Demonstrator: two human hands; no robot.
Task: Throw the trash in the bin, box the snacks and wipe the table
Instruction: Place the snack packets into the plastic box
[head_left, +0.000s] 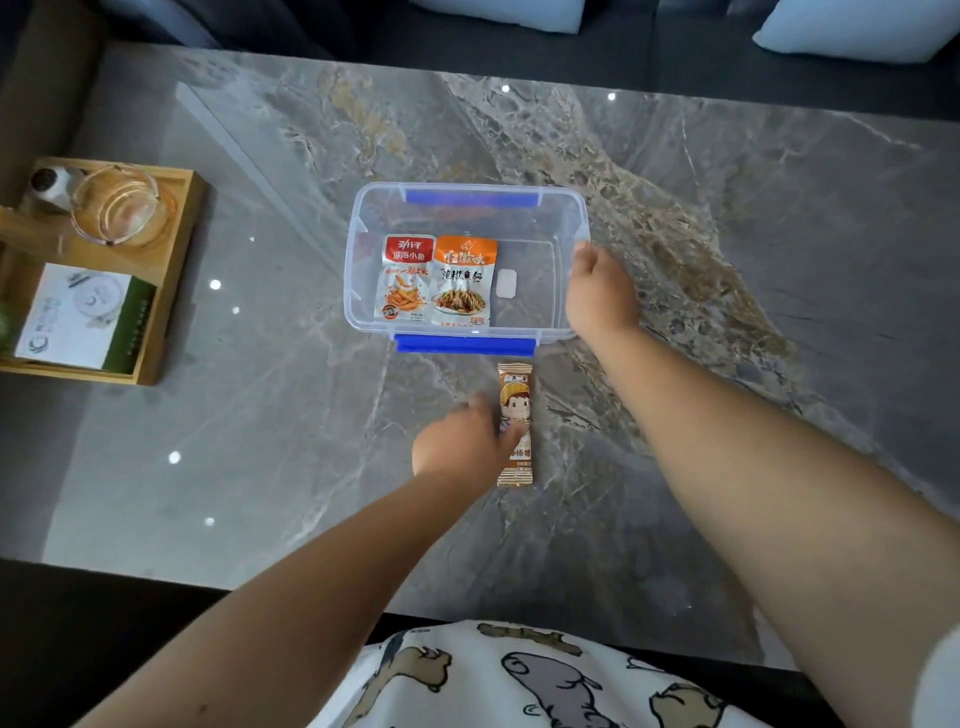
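Head view, box: a clear rectangular plastic storage box with blue clips (363, 291) is seen at the middle of the grey marbled stone table (727, 208), lid off.
Head view, boxed snacks: a red foil fish-snack packet (404, 278) and an orange foil snack packet (462, 280) are laid flat side by side in the left half of the box.
Head view, loose snack: a long narrow orange-and-white wrapped bar with a cartoon face (515, 395) is laid on the table just near of the box's near clip.
Left hand (457, 447): laid against the bar's left edge, fingers curled over its middle; a closed pinch cannot be confirmed.
Right hand (597, 291): curled over the box's right rim, by which the box appears steadied.
Handling: the bar is judged light, thin and slippery; it is best pinched across its middle.
Surroundings: a wooden tray with a glass dish (171, 291) is set at the far left.
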